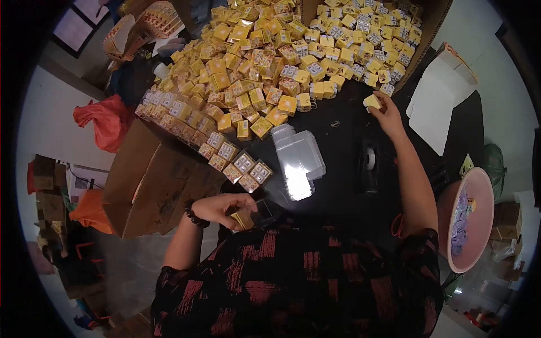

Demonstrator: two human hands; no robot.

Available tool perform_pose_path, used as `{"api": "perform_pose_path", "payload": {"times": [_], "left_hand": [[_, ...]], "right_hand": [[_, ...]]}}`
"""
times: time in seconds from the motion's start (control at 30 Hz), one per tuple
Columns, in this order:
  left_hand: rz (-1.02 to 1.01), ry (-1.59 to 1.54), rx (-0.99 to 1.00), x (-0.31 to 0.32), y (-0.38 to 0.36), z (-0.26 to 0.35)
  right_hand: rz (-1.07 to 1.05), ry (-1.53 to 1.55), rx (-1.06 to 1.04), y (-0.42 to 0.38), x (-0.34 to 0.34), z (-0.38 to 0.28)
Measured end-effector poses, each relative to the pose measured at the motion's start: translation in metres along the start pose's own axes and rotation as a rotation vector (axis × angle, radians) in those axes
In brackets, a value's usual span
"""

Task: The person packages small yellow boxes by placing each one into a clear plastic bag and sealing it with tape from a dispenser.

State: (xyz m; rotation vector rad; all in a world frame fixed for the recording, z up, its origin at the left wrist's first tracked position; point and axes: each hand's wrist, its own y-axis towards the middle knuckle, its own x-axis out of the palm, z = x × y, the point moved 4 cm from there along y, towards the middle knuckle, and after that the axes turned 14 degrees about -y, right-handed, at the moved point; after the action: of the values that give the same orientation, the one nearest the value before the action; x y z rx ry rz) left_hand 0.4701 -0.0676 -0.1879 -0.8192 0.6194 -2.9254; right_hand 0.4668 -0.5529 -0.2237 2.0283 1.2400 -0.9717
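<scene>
My left hand [231, 207], with a dark beaded bracelet at the wrist, is closed on a small yellow box [242, 219] low at the table's front edge. A clear plastic case [264, 210] lies against its fingers. Farther right, my right hand [387, 112] pinches a small yellow-and-white box [372, 102] near the front of the heap at the right. Flat clear plastic packaging [298, 158] rests on the black table between the hands. Packed clear-fronted boxes [243, 162] stand in rows beyond my left hand.
Yellow boxes [248, 62] are heaped at the back, beside an open carton [434, 34] of smaller ones. White sheets [439, 90] lie at the right, a tape roll [369, 159] by my right forearm. A pink basin [484, 225] and a brown carton [141, 174] flank the table.
</scene>
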Motion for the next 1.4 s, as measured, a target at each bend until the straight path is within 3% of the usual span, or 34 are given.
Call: {"api": "perform_pose_path", "payload": {"times": [0.07, 0.13, 0.17, 0.2, 0.27, 0.3, 0.33, 0.37, 0.5, 0.57, 0.6, 0.67, 0.7, 0.77, 0.8, 0.87, 1.0, 1.1, 1.17, 1.3, 1.37, 1.4], "left_hand": [[-0.050, -0.031, -0.029, -0.002, 0.006, -0.011], [0.039, -0.031, 0.291, 0.006, 0.023, 0.001], [0.204, 0.148, 0.306, -0.003, 0.027, -0.007], [0.209, 0.151, 0.307, 0.010, 0.034, 0.001], [0.640, 0.418, 0.575, 0.035, 0.045, 0.039], [0.636, 0.417, 0.582, 0.041, 0.050, 0.041], [0.730, 0.701, 0.665, 0.048, 0.052, 0.048], [0.819, 0.988, 0.743, 0.057, 0.052, 0.052], [0.843, 1.104, 0.809, 0.070, 0.047, 0.050], [0.782, 1.194, 0.891, 0.074, 0.045, 0.047], [0.786, 1.195, 0.894, 0.074, 0.044, 0.044], [0.777, 1.015, 0.914, 0.072, 0.042, 0.040], [0.782, 1.014, 0.917, 0.074, 0.040, 0.039], [0.762, 0.755, 0.839, 0.073, 0.038, 0.035], [0.763, 0.752, 0.841, 0.072, 0.039, 0.031], [0.648, 0.480, 0.869, 0.067, 0.045, 0.020], [0.494, 0.298, 0.729, 0.069, 0.047, 0.016], [0.417, 0.221, 0.756, 0.072, 0.047, 0.016], [0.403, 0.246, 0.690, 0.074, 0.048, 0.017], [0.315, 0.211, 0.680, 0.073, 0.049, 0.013], [0.104, -0.180, 0.678, 0.072, 0.051, 0.009], [0.103, -0.182, 0.677, 0.072, 0.053, 0.008]], "right_hand": [[-0.110, 0.636, 0.035, -0.034, -0.011, -0.048], [-0.261, 1.031, 0.072, -0.077, -0.012, -0.093], [-0.361, 1.155, 0.075, -0.100, -0.009, -0.116], [-0.462, 1.276, 0.080, -0.124, -0.005, -0.138], [-0.583, 1.398, 0.193, -0.165, 0.005, -0.172], [-0.646, 1.474, 0.290, -0.180, 0.012, -0.181], [-0.708, 1.547, 0.391, -0.193, 0.017, -0.190], [-0.702, 1.524, 0.431, -0.201, 0.020, -0.201], [-0.690, 1.432, 0.493, -0.215, 0.035, -0.203], [-0.768, 1.136, 0.371, -0.222, 0.043, -0.201], [-0.770, 1.133, 0.366, -0.225, 0.045, -0.200], [-0.692, 0.647, 0.061, -0.226, 0.043, -0.201], [-0.695, 0.642, 0.057, -0.227, 0.040, -0.208], [0.227, 0.229, -0.463, -0.223, -0.009, -0.237], [0.226, 0.227, -0.464, -0.222, -0.013, -0.241], [0.306, -0.064, -0.893, -0.230, -0.017, -0.259], [0.312, -0.101, -0.978, -0.222, -0.009, -0.257], [0.242, -0.060, -0.913, -0.217, -0.010, -0.255], [0.132, 0.185, -0.703, -0.212, -0.007, -0.250], [0.172, 0.041, -0.825, -0.218, -0.009, -0.257], [0.210, 0.145, -0.739, -0.222, -0.010, -0.255], [0.209, 0.145, -0.737, -0.225, -0.007, -0.253]]}}
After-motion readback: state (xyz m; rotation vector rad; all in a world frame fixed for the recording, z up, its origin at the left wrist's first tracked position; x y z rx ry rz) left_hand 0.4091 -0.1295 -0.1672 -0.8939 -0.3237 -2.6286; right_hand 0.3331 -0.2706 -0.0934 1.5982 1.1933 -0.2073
